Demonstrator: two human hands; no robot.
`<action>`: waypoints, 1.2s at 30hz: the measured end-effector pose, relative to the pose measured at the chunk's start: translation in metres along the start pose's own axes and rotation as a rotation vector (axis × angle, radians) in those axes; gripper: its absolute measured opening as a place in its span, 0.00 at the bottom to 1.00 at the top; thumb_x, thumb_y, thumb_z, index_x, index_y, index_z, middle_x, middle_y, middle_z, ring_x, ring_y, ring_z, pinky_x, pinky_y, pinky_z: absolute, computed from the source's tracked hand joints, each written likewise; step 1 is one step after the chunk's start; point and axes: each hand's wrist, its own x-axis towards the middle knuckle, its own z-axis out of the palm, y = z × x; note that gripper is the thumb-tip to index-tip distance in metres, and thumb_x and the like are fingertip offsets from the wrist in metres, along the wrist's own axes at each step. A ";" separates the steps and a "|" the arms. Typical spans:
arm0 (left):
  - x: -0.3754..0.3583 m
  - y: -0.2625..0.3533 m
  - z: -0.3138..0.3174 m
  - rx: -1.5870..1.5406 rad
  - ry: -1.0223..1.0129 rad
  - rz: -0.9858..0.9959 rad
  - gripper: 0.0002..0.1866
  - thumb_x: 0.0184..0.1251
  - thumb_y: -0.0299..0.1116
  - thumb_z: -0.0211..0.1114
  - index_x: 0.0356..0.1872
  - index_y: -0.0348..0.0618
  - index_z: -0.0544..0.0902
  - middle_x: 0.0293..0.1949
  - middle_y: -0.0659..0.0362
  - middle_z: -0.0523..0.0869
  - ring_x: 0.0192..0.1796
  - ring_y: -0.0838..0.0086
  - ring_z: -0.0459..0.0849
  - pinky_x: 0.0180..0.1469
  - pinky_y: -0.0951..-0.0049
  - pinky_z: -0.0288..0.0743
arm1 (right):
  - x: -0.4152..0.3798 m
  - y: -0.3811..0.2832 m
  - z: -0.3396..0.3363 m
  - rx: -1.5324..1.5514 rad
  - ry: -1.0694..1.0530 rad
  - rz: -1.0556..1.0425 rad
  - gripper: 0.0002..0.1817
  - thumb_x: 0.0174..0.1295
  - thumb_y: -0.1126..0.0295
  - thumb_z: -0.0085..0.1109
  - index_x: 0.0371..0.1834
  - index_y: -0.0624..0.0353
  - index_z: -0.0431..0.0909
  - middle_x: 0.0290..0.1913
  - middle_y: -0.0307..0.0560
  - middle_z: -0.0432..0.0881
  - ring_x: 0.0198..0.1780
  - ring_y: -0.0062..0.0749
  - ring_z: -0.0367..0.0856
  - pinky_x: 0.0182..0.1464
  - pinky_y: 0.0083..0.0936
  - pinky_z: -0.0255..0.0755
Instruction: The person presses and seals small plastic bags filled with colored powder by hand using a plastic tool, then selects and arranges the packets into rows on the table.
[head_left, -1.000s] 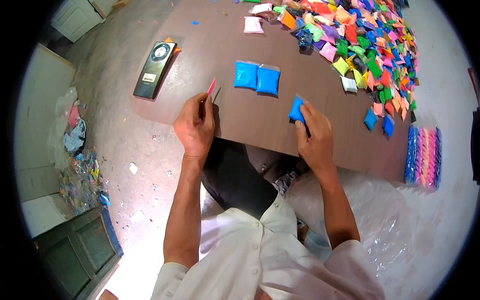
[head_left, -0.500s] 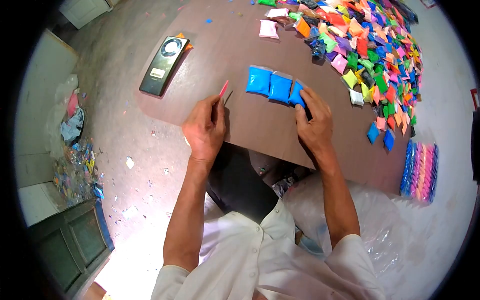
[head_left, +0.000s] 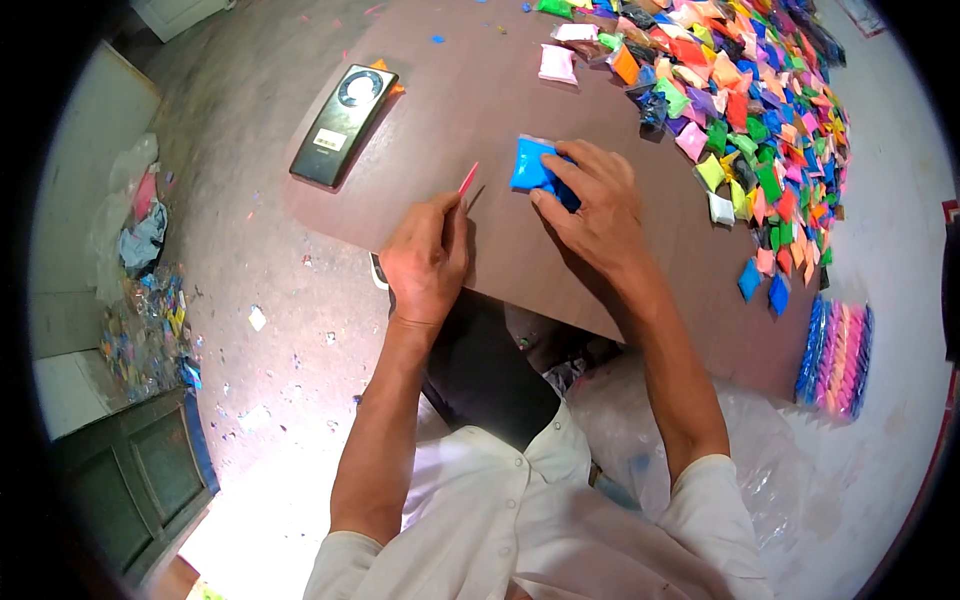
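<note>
Two bare hands reach over a smooth brown tabletop (head_left: 480,95). Farthest left, a loose heap of clear and coloured plastic scraps (head_left: 145,340) lies on the floor. Near the table's left edge, a dark, glossy phone with a round camera ring (head_left: 345,120) lies face down, tilted at a slant. Its back bears a white rectangular sticker (head_left: 328,139) with bar-like marks; the faint lettering below is too small to read.

Next, the left hand (head_left: 425,255) pinches a slim, pointed pink strip (head_left: 469,177) between thumb and forefinger, tip upward. Just beyond it, glossy blue plastic packets (head_left: 531,165) lie at the table's middle, partly under the right hand (head_left: 598,205); how many is hidden. That hand is curled, thumb on the near side and fingers on the far side, closing on them. The step in hand appears to be gathering these packets together; moving them as one would call for even pressure from both sides.

Above them sits a pale pink pillow-shaped packet (head_left: 557,65). Rightward spreads a dense pile of small multicoloured packets (head_left: 745,110). Farthest right stands a clear-wrapped bundle of blue, pink and orange twisted strands (head_left: 835,355). No brand is legible anywhere.
</note>
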 end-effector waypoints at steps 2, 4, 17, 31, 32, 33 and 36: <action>0.000 0.000 0.000 0.006 -0.004 -0.004 0.06 0.71 0.27 0.75 0.45 0.41 0.89 0.32 0.53 0.88 0.30 0.67 0.88 0.35 0.71 0.81 | 0.002 0.001 0.008 0.044 -0.019 0.062 0.22 0.62 0.58 0.72 0.55 0.58 0.88 0.61 0.54 0.84 0.66 0.49 0.80 0.73 0.53 0.62; 0.000 0.000 0.000 0.009 -0.010 -0.006 0.06 0.71 0.27 0.75 0.45 0.41 0.89 0.32 0.53 0.88 0.29 0.67 0.87 0.34 0.71 0.80 | 0.004 -0.002 0.011 0.055 -0.023 0.091 0.22 0.62 0.57 0.73 0.56 0.58 0.88 0.61 0.54 0.84 0.66 0.50 0.80 0.73 0.53 0.62; 0.000 0.002 -0.001 0.005 -0.012 0.011 0.05 0.72 0.26 0.74 0.45 0.42 0.89 0.32 0.53 0.88 0.29 0.67 0.88 0.35 0.71 0.81 | -0.018 0.014 -0.027 -0.128 -0.139 0.150 0.30 0.61 0.50 0.72 0.61 0.56 0.86 0.67 0.54 0.82 0.70 0.51 0.78 0.78 0.58 0.57; -0.002 0.002 0.000 0.002 -0.017 -0.022 0.05 0.72 0.26 0.74 0.44 0.41 0.89 0.34 0.53 0.89 0.30 0.68 0.88 0.36 0.71 0.81 | -0.028 0.013 -0.031 -0.075 -0.044 0.234 0.35 0.54 0.50 0.78 0.64 0.55 0.85 0.68 0.56 0.81 0.69 0.53 0.78 0.76 0.57 0.60; -0.001 0.002 0.000 -0.002 -0.017 -0.020 0.05 0.72 0.26 0.74 0.44 0.41 0.89 0.34 0.53 0.89 0.30 0.68 0.88 0.36 0.71 0.81 | -0.035 0.015 -0.034 -0.110 -0.005 0.243 0.36 0.53 0.50 0.78 0.64 0.56 0.85 0.68 0.56 0.81 0.68 0.54 0.79 0.76 0.55 0.60; -0.001 0.003 -0.001 -0.006 -0.021 -0.027 0.05 0.72 0.26 0.74 0.44 0.41 0.89 0.34 0.53 0.89 0.31 0.68 0.88 0.37 0.71 0.81 | -0.042 0.018 -0.037 -0.112 -0.004 0.244 0.36 0.53 0.50 0.78 0.64 0.56 0.85 0.68 0.56 0.81 0.68 0.54 0.79 0.76 0.55 0.60; -0.001 0.003 -0.001 0.001 -0.028 -0.025 0.05 0.72 0.26 0.74 0.44 0.41 0.89 0.34 0.53 0.89 0.31 0.68 0.89 0.37 0.71 0.82 | -0.062 0.024 -0.043 -0.086 0.009 0.280 0.36 0.51 0.50 0.79 0.62 0.57 0.85 0.66 0.56 0.81 0.67 0.53 0.79 0.75 0.53 0.61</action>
